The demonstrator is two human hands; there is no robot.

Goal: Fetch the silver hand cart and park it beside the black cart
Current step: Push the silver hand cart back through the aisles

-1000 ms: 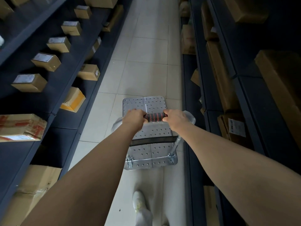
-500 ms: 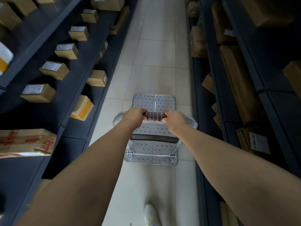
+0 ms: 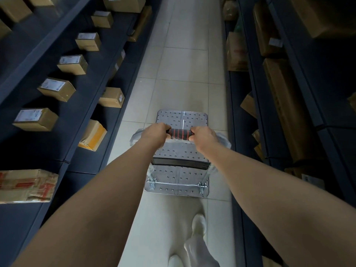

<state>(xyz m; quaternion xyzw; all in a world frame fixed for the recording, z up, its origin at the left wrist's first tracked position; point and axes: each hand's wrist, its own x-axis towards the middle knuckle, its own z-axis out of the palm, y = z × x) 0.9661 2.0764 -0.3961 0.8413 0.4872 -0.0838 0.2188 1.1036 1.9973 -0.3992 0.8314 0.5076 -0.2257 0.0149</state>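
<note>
**A:** Obs., nearest first. One white shoe [image 3: 198,224] is on the tiled floor [image 3: 163,212], just behind the silver hand cart [image 3: 174,177]. The cart stands on the floor between the left shelves [image 3: 63,149] and the right shelves [image 3: 269,132]. Its deck is bare apart from a dark band [image 3: 179,163] across it.

**B:** Grips?

**A:** Left grip [image 3: 154,132] and right grip [image 3: 204,136] are both curled tight round the handle [image 3: 180,133], knuckles up. They sit one at each end of its black foam with red stripes. Nothing else is held.

**B:** Handling, as we judge it: stiff metal deck with no load, so light and quick to roll. The front will likely swing if we push unevenly. The clear plastic wrap [image 3: 135,135] at the handle's corners looks slick, so the foam is the place to hold.

**A:** Agreed. Ahead we have open floor down the aisle, with cardboard boxes [image 3: 56,89] on the shelves close to either side. There is little room to turn.

**B:** And the black cart?

**A:** Not in view. We judge the fetch done and the parking not yet begun.
</note>
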